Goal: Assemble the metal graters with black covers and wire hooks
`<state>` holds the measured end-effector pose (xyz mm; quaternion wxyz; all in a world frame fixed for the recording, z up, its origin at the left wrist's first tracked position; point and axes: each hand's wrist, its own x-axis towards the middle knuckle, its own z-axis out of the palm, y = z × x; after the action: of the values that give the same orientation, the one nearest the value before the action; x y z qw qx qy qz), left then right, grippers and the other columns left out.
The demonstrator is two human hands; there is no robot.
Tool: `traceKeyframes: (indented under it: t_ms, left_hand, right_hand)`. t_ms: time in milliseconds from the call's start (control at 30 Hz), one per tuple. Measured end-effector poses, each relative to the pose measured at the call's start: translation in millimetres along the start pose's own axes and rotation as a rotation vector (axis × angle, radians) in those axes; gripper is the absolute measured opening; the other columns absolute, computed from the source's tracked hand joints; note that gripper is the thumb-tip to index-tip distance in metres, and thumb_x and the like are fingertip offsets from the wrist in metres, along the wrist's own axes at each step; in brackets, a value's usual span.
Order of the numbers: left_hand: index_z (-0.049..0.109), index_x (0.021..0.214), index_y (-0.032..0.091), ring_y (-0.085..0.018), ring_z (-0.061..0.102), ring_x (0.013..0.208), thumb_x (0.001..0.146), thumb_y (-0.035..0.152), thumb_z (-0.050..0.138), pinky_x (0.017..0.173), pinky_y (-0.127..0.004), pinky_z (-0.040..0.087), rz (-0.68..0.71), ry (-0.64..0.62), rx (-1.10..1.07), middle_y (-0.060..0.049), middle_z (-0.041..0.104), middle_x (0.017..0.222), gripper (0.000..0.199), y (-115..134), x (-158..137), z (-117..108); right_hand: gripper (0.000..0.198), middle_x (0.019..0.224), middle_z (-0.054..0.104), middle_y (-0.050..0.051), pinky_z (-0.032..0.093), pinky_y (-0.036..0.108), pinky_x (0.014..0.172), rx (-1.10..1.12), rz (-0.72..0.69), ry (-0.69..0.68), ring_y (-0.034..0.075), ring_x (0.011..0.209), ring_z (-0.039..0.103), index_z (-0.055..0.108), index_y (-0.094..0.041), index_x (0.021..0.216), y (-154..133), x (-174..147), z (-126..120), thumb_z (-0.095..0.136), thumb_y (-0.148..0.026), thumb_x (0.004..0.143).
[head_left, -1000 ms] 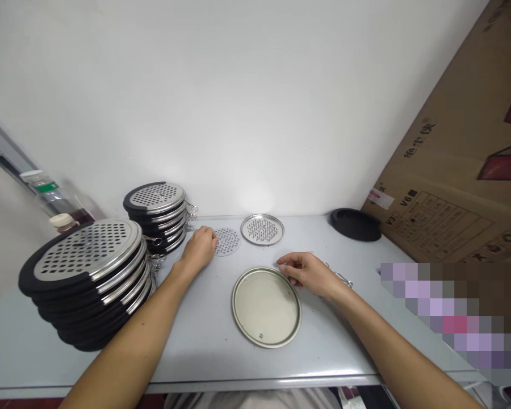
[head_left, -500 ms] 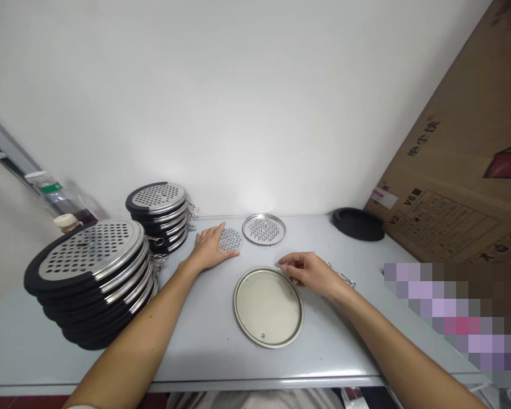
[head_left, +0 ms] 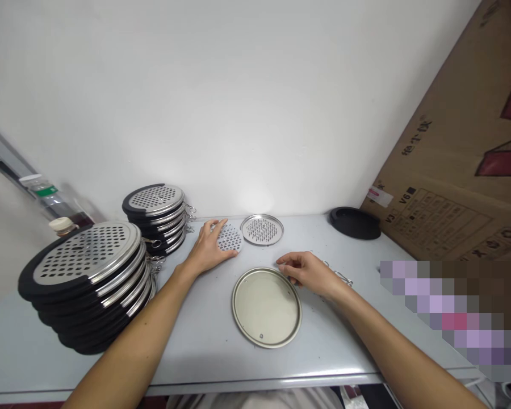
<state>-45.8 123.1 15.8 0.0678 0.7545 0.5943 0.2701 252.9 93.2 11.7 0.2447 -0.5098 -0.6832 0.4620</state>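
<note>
My left hand spans a thin perforated metal disc, fingers at its far edge and thumb at its near edge. A round pale metal lid-like plate with a raised rim and small holes lies in front of me. By its upper right rim is my right hand, its thumb and fingertips drawn together; what they hold, if anything, is hidden. Behind, a rimmed round metal plate with rough slots lies flat, close to the disc. Thin wire clips lie partly hidden beyond my right wrist.
Two stacks of round perforated metal pieces with black edging, a near one and a far one, stand on the left. Bottles are behind them. A black round piece lies near a large cardboard box on the right.
My left fingers and thumb have settled around the perforated disc's edges, and its face now looks slightly turned. My right hand stays beside the pale plate. The whole view has shifted slightly.
</note>
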Motion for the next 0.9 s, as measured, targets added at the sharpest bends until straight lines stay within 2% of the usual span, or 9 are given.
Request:
traceKeyframes:
  t_ms: [133, 233, 300, 400, 500, 600, 767, 900]
  left_hand:
    - [0.025, 0.148, 0.029, -0.03, 0.036, 0.135, 0.069, 0.049, 0.076, 0.113, -0.042, 0.03, -0.016, 0.008, -0.092, -0.009, 0.035, 0.143, 0.096, 20.1, -0.8, -19.6]
    - [0.021, 0.15, 0.03, -0.031, 0.037, 0.135, 0.068, 0.051, 0.077, 0.112, -0.042, 0.032, 0.069, -0.083, -0.137, -0.009, 0.037, 0.144, 0.101, 51.8, -13.8, -34.2]
    - [0.019, 0.151, 0.032, -0.032, 0.038, 0.133, 0.066, 0.049, 0.079, 0.111, -0.044, 0.033, 0.166, -0.165, -0.149, -0.008, 0.039, 0.143, 0.105, 74.3, -30.1, -36.3]
    - [0.021, 0.15, 0.036, -0.035, 0.04, 0.129, 0.063, 0.045, 0.081, 0.107, -0.051, 0.036, 0.254, -0.26, -0.135, -0.009, 0.04, 0.141, 0.107, 95.6, -56.9, -26.0]
    - [0.025, 0.148, 0.039, -0.037, 0.036, 0.13, 0.06, 0.044, 0.083, 0.107, -0.057, 0.033, 0.287, -0.306, -0.094, -0.009, 0.04, 0.141, 0.105, 98.4, -72.2, -10.4]
    - [0.028, 0.147, 0.04, -0.037, 0.033, 0.132, 0.061, 0.047, 0.083, 0.109, -0.059, 0.031, 0.311, -0.349, -0.091, -0.009, 0.041, 0.142, 0.102, 94.4, -73.9, -2.1]
    - [0.039, 0.143, 0.039, -0.036, 0.034, 0.132, 0.062, 0.052, 0.081, 0.109, -0.056, 0.031, 0.31, -0.424, -0.095, -0.008, 0.041, 0.142, 0.092, 93.8, -71.7, -1.3]
    - [0.048, 0.137, 0.037, -0.035, 0.034, 0.131, 0.064, 0.056, 0.078, 0.11, -0.055, 0.03, 0.339, -0.435, -0.069, -0.008, 0.042, 0.141, 0.081, 94.6, -72.7, -0.6]
  right_hand:
    - [0.029, 0.067, 0.063, 0.001, 0.045, 0.022, 0.05, -0.004, -0.002, 0.005, 0.013, 0.056, 0.056, 0.071, -0.016, 0.099, 1.0, 0.5, -0.2, 0.061, -0.036, 0.081]
    - [0.028, 0.065, 0.063, 0.0, 0.044, 0.022, 0.05, -0.006, -0.015, 0.002, 0.012, 0.054, 0.055, 0.071, -0.016, 0.099, 3.3, 1.4, -0.4, 0.06, -0.035, 0.082]
    - [0.028, 0.066, 0.064, 0.001, 0.044, 0.022, 0.05, -0.003, -0.025, 0.004, 0.011, 0.053, 0.055, 0.071, -0.016, 0.1, 4.2, 1.7, -0.5, 0.059, -0.034, 0.083]
    - [0.027, 0.064, 0.064, 0.0, 0.044, 0.022, 0.051, 0.001, -0.038, 0.008, 0.012, 0.053, 0.056, 0.071, -0.016, 0.1, 4.1, 1.7, -0.5, 0.059, -0.033, 0.083]
    - [0.028, 0.061, 0.063, 0.0, 0.044, 0.022, 0.052, -0.004, -0.039, 0.013, 0.012, 0.053, 0.056, 0.071, -0.015, 0.101, 3.9, 1.9, -0.4, 0.06, -0.033, 0.082]
    - [0.027, 0.061, 0.063, 0.0, 0.042, 0.022, 0.052, -0.025, -0.046, 0.022, 0.012, 0.053, 0.055, 0.071, -0.015, 0.099, 4.1, 2.2, -0.2, 0.06, -0.033, 0.082]
    - [0.029, 0.064, 0.063, 0.0, 0.041, 0.023, 0.054, -0.079, -0.076, 0.036, 0.012, 0.053, 0.053, 0.072, -0.016, 0.099, 0.5, -0.3, -0.6, 0.063, -0.037, 0.081]
    - [0.029, 0.066, 0.063, 0.0, 0.041, 0.023, 0.056, -0.129, -0.094, 0.052, 0.012, 0.057, 0.053, 0.073, -0.016, 0.098, -2.2, -1.8, -0.8, 0.065, -0.037, 0.079]
